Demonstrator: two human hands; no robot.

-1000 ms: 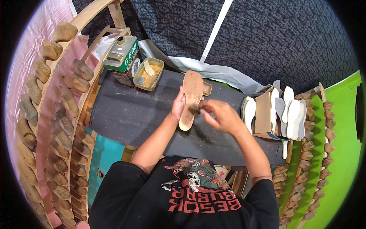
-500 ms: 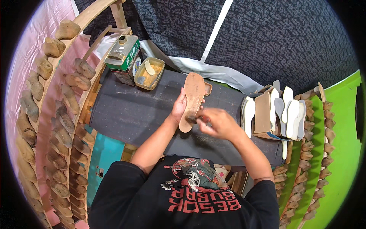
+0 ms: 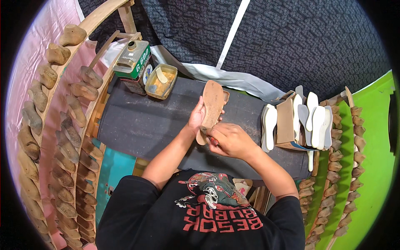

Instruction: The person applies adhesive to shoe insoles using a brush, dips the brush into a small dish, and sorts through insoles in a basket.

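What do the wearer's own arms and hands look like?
Left hand and right hand: bare, five-fingered type, no gloves. Forearms uncovered, no watch or wristband visible. Short, plain black sleeves end near the elbows, part of a black T-shirt. Rings: cannot tell.
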